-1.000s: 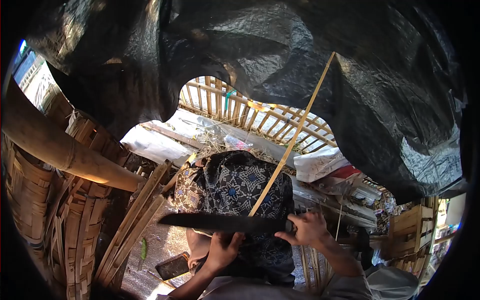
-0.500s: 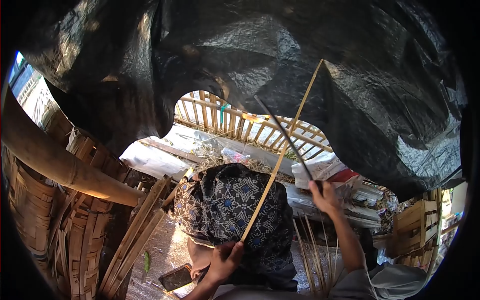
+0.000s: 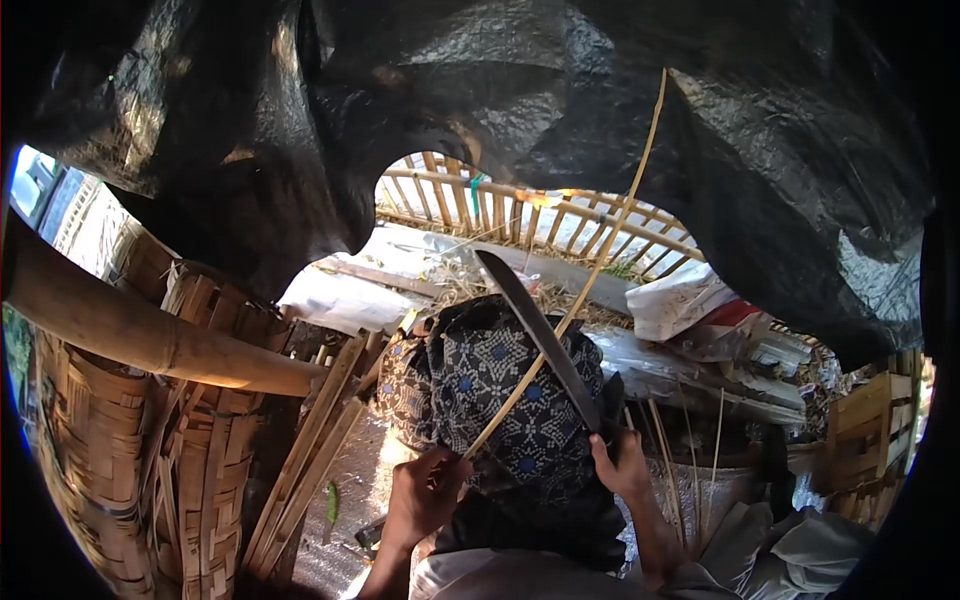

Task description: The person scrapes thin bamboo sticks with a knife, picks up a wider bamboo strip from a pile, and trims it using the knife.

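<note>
My left hand [image 3: 423, 494] is closed on the lower end of a long, thin bamboo strip [image 3: 625, 205], which slants up and to the right to the black sheet. In my right hand [image 3: 622, 463] is the handle of a large dark-bladed knife [image 3: 540, 328]. The blade points up and to the left and crosses the strip over the patterned dark cloth [image 3: 480, 380] on my lap. Whether blade and strip touch, I cannot tell.
A thick bamboo pole [image 3: 170, 345] and woven bamboo baskets [image 3: 95, 430] stand at the left. Black plastic sheeting [image 3: 560, 90] hangs overhead. Behind it is a bamboo fence [image 3: 520, 215]. Split bamboo pieces [image 3: 310, 450] lean nearby, and a wooden crate [image 3: 868, 430] is at the right.
The knife has gone from lying across the strip, to raised at the right, to slanting over the cloth. My right hand has come down, and the strip's far end has risen.
</note>
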A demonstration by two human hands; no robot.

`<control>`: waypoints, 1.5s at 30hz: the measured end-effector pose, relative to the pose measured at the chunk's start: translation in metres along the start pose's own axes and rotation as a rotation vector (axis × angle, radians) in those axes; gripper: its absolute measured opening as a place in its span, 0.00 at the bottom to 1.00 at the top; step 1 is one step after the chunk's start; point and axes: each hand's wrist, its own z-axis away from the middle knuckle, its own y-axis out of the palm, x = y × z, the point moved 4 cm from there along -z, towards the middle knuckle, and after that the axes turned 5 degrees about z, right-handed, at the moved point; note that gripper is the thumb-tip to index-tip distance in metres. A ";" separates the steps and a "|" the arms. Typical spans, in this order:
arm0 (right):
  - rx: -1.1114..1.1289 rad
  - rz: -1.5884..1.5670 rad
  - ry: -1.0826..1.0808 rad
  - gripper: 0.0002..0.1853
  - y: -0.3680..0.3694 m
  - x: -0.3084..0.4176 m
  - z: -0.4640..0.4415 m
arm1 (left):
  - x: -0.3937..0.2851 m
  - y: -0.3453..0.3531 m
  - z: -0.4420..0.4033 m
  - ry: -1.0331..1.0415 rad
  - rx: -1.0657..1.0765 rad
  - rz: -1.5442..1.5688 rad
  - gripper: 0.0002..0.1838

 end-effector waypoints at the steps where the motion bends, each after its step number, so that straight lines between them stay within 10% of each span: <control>1: -0.077 0.037 -0.061 0.13 -0.002 0.004 -0.001 | -0.001 -0.001 0.000 0.000 0.002 0.018 0.06; 7: -0.188 0.083 -0.115 0.12 -0.004 0.005 -0.002 | 0.009 -0.029 0.004 0.004 0.039 0.097 0.05; 12: -0.147 0.147 -0.005 0.14 -0.005 -0.002 -0.002 | 0.006 -0.073 0.007 0.175 -0.474 -0.227 0.02; 25: -0.127 -0.063 0.036 0.20 0.002 -0.010 -0.002 | -0.071 -0.162 0.024 0.304 -0.632 -0.964 0.10; 33: -0.326 0.031 0.092 0.21 0.008 -0.035 0.009 | -0.173 -0.151 0.023 0.875 -0.995 -1.391 0.07; 37: -0.064 -0.023 0.074 0.26 -0.006 -0.012 -0.010 | -0.189 -0.134 0.012 1.099 -0.941 -1.346 0.04; 45: -0.282 -0.064 -0.087 0.29 -0.034 0.041 -0.061 | -0.251 -0.108 -0.015 1.484 -0.848 -1.244 0.05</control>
